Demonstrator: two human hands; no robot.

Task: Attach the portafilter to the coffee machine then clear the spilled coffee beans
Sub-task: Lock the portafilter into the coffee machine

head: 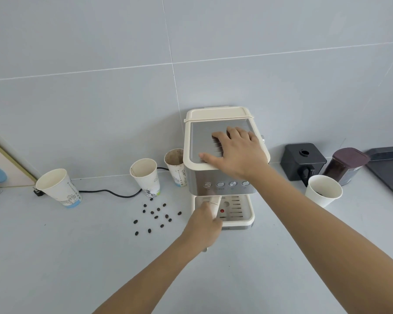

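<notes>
We look down on a pale grey counter (pixel 55 257) against a grey tiled wall. At centre stands a cream and brushed-steel coffee machine (pixel 220 175). Our right hand (pixel 235 152) lies flat and unclenched on its metal top, steadying it. Our left hand (pixel 205 225) is clenched around the cream handle of the portafilter (pixel 215 206), whose head sits out of sight under the button panel, above the cream drip tray (pixel 243 210).

We judge the attaching step is under way; next comes a firm sideways swing of the handle to lock it, though we cannot tell if it has caught.

Dark spilled coffee beans (pixel 156 216) lie loose at nine o'clock from the left hand, near it, uncleared. Three white paper cups (pixel 145 175) stand at eleven o'clock of the beans, beside a black power cord (pixel 109 192). Bare counter opens wide at six and seven o'clock, leaving sweeping room.
</notes>
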